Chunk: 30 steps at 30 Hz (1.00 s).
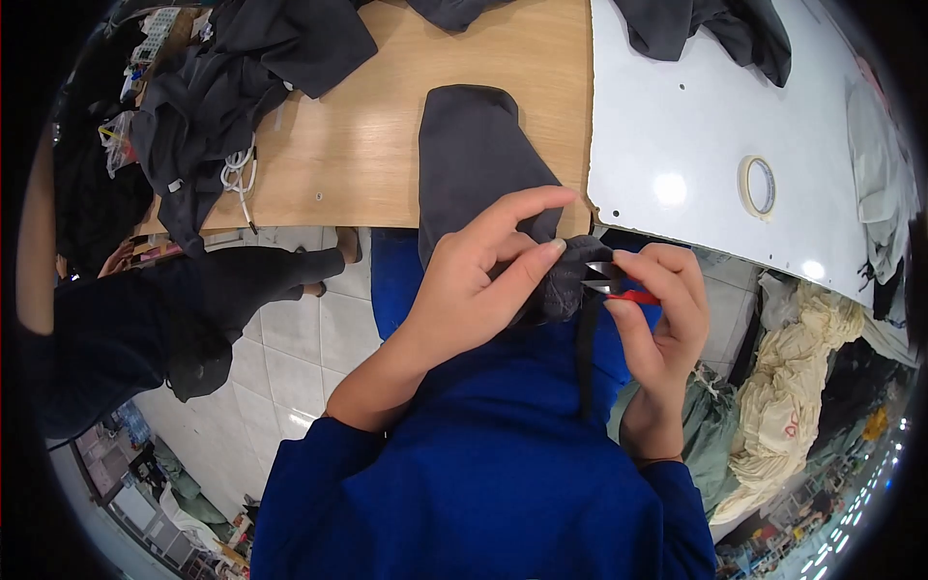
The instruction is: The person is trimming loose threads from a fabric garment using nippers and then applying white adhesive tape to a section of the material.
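Note:
A dark grey garment piece point(472, 135) runs from the wooden table down over its front edge toward my lap. My left hand point(478, 280) has its thumb on the bunched end of this cloth, with the index finger stretched out above. Its other fingers are curled and partly hidden, apparently gripping the cloth. In my right hand point(667, 304) is a pair of thread snips with a red handle point(635, 297). The parted metal blades point left, right beside the gathered cloth. A dark narrow strap point(585, 358) hangs below the snips.
More dark grey garments point(280, 48) lie heaped at the table's far left, near a white cord point(238, 174). A tape roll point(757, 186) rests on the white tabletop point(657, 135) at right. Cream cloth point(788, 396) is piled below it. Another person point(193, 300) is at left.

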Motion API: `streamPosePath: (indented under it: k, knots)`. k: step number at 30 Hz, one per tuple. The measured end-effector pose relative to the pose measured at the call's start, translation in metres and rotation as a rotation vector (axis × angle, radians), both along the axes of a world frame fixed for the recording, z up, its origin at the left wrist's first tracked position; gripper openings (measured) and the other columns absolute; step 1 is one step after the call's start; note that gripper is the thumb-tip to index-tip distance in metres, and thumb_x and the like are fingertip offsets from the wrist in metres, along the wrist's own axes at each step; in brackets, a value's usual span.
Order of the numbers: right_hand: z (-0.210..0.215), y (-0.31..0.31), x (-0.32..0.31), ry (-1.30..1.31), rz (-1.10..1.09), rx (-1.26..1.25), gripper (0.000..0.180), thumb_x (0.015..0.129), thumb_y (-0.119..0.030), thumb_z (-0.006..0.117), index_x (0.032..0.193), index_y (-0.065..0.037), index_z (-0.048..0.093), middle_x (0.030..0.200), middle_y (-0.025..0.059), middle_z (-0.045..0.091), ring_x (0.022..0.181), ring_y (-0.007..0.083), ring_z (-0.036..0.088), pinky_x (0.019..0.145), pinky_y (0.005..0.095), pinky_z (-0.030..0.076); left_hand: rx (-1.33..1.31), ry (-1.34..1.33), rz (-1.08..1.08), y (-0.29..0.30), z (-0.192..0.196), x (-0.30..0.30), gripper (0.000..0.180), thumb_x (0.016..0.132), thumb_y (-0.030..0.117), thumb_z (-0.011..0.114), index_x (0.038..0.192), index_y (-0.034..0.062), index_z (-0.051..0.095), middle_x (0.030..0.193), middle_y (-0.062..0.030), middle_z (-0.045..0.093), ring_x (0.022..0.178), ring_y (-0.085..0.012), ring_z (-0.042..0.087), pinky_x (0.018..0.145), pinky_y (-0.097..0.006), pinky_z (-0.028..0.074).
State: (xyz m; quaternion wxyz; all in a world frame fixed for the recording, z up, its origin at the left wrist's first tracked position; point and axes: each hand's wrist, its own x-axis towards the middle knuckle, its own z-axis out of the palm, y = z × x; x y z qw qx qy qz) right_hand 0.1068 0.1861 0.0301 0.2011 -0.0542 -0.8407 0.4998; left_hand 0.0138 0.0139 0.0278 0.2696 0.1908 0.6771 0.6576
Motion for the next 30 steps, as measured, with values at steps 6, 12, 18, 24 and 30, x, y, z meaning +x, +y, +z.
streamPosePath:
  k: [6,12,18,24,30]
  knots:
    - [-0.02,-0.021,-0.008,0.072,0.134,0.293,0.045,0.06,-0.019,0.079,0.103,-0.012,0.068,0.06,0.001,0.043,0.053,0.0165,0.043,0.047,0.0294,0.034,0.197,-0.279,-0.004,0.005,-0.013,-0.006,0.04,0.092,0.007,0.051,0.13,0.001,0.041,0.068,0.0026,0.054,0.064,0.0003,0.044,0.061,-0.016,0.035]
    - [-0.031,-0.027,-0.01,0.265,0.201,0.202,0.025,0.059,-0.009,0.076,0.084,-0.013,0.072,0.057,-0.0015,0.045,0.052,0.0146,0.044,0.046,0.026,0.033,0.168,-0.395,-0.13,0.0,-0.011,-0.008,0.051,0.092,0.007,0.051,0.138,0.0022,0.03,0.067,0.0042,0.05,0.063,0.0011,0.041,0.059,-0.015,0.031]
    - [-0.023,-0.026,0.007,0.207,0.525,0.088,0.019,0.059,-0.012,0.076,0.077,-0.012,0.07,0.058,-0.0029,0.049,0.052,0.0137,0.047,0.046,0.0266,0.034,0.187,-0.188,-0.061,-0.002,-0.021,-0.012,0.063,0.09,0.0,0.052,0.144,0.0052,0.02,0.057,0.0061,0.04,0.056,0.0007,0.033,0.052,-0.016,0.026]
    - [-0.02,0.001,0.015,-0.116,0.283,-0.209,0.035,0.063,-0.029,0.081,0.088,-0.009,0.066,0.062,-0.0009,0.046,0.053,0.0147,0.042,0.049,0.0258,0.035,0.321,-0.262,-0.048,-0.006,-0.016,-0.012,0.076,0.089,-0.004,0.047,0.147,0.0085,-0.001,0.07,-0.0012,0.053,0.065,-0.0035,0.045,0.062,-0.016,0.035]
    - [-0.015,-0.006,0.001,-0.048,-0.162,-0.629,0.029,0.073,-0.016,0.072,0.098,-0.004,0.065,0.075,0.0061,0.053,0.062,0.0154,0.047,0.055,0.0248,0.039,0.34,-0.1,-0.066,-0.006,-0.016,-0.007,0.084,0.086,-0.009,0.047,0.145,0.0075,-0.01,0.094,-0.0108,0.059,0.077,-0.0075,0.053,0.071,-0.019,0.041]
